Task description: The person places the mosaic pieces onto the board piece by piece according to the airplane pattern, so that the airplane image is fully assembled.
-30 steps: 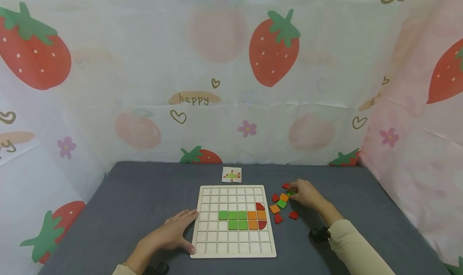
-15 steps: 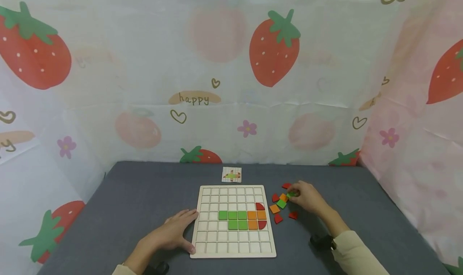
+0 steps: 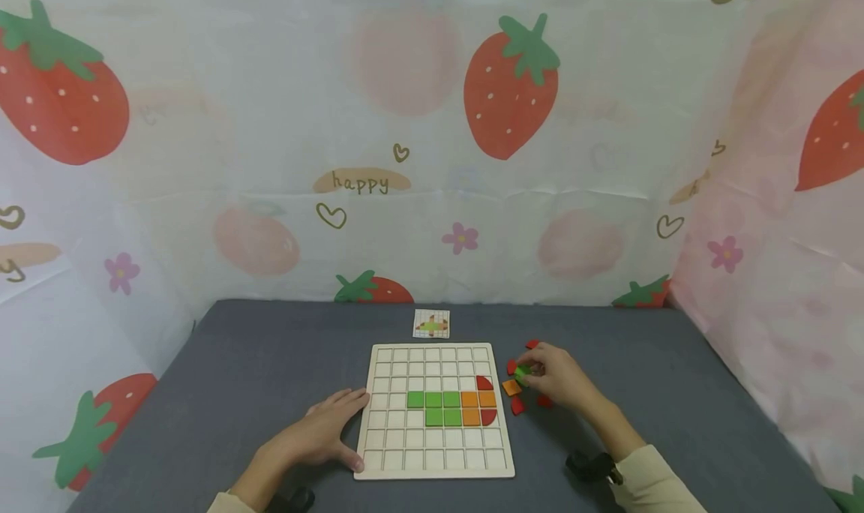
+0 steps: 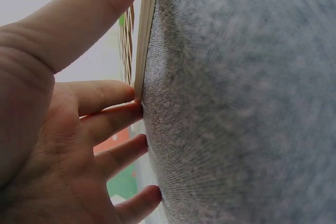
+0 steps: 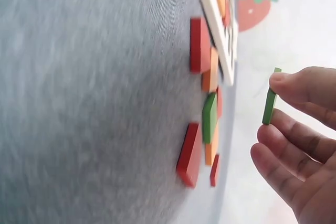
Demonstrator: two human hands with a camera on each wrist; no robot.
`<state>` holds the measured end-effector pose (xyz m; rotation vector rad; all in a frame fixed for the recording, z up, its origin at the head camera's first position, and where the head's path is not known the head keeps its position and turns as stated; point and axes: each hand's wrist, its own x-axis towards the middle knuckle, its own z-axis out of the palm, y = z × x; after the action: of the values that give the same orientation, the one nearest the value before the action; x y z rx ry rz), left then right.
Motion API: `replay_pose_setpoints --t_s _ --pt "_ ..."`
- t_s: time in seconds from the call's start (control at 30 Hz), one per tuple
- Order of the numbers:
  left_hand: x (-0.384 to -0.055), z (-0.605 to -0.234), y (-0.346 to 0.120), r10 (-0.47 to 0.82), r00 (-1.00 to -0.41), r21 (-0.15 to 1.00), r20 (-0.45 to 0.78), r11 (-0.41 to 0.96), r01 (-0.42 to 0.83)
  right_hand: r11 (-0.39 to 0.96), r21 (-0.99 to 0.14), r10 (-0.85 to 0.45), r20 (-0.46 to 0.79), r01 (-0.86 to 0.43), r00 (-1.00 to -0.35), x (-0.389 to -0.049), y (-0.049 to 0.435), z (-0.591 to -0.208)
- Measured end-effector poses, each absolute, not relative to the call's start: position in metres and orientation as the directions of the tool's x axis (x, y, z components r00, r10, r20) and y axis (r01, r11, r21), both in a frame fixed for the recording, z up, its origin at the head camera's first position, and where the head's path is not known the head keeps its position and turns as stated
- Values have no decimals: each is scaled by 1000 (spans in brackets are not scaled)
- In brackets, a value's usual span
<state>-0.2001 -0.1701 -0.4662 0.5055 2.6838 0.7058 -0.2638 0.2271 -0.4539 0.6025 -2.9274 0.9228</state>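
My right hand [image 3: 556, 376] pinches a green square tile [image 5: 269, 104] between thumb and fingertips, raised above the table beside the board's right edge. Under and around it lie loose tiles: an orange one [image 3: 511, 388], a red one [image 3: 517, 406] and, in the right wrist view, another green tile [image 5: 210, 118]. A pale wooden grid board [image 3: 432, 462] lies flat in the middle. Set in its cells are green tiles [image 3: 452, 400], orange tiles [image 3: 470, 418] and red rounded pieces [image 3: 484, 383]. With fingers and thumb spread, my left hand [image 3: 317, 430] touches the board's left edge.
A small picture card [image 3: 432, 324] with a coloured grid pattern lies behind the board. The grey cloth-covered table [image 3: 270, 363] ends at a strawberry-printed curtain [image 3: 405, 258]. More red tiles [image 3: 532, 343] lie beyond and beside my right hand.
My right hand has lifted the green tile from the loose pile and moved it left, closer to the board. The left hand has stayed at the board's edge.
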Motion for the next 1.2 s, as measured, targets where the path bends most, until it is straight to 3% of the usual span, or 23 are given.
replay_pose_setpoints --t_s 0.4,0.63,1.2 --pt "-202 -467 -171 408 -886 524 -221 816 245 703 -535 -432 204 -469 -879 -255 205 -451" --pt "-202 -466 -171 407 -886 518 -222 819 247 679 -559 -447 199 -476 -872 -252 188 -449" --pt "-202 -468 -170 390 -892 516 -230 826 228 593 -557 -600 177 -582 -780 -253 145 -449"
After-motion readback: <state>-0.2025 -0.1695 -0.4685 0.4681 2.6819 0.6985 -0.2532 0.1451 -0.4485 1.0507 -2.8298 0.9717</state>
